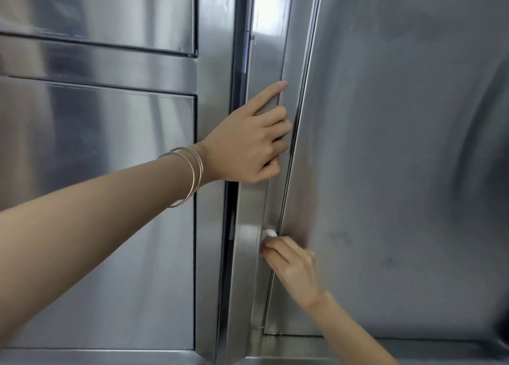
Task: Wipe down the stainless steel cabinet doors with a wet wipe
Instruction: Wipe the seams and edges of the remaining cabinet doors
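A large stainless steel cabinet door (399, 172) fills the right side and stands slightly ajar, its left edge strip (264, 48) turned toward me. My left hand (248, 144), with thin silver bangles on the wrist, grips that edge strip at mid height, its index finger stretched up along the strip. Lower down, my right hand (292, 265) pinches a small white wet wipe (268, 234) and presses it against the strip beside the door's inner seam.
Two more steel door panels (96, 199) sit to the left, one above the other, behind my left forearm. A dark gap (234, 70) runs between the cabinet frame and the open door. A steel ledge (413, 348) crosses below the door.
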`<move>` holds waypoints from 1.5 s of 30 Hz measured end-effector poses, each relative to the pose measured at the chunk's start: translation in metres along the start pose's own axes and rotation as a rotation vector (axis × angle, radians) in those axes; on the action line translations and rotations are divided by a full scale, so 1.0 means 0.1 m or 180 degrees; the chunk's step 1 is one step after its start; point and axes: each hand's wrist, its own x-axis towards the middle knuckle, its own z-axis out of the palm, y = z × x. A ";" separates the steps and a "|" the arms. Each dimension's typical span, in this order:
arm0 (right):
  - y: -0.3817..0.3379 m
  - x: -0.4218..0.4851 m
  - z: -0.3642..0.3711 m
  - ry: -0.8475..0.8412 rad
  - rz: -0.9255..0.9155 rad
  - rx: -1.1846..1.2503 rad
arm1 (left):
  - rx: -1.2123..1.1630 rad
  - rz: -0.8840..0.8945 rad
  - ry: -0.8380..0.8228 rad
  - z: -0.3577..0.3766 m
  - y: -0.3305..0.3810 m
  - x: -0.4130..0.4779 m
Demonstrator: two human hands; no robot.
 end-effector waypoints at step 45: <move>-0.47 -1.23 0.65 -0.1528 -0.0031 -0.0154 | -0.0193 0.0488 0.0246 0.19 0.44 -0.28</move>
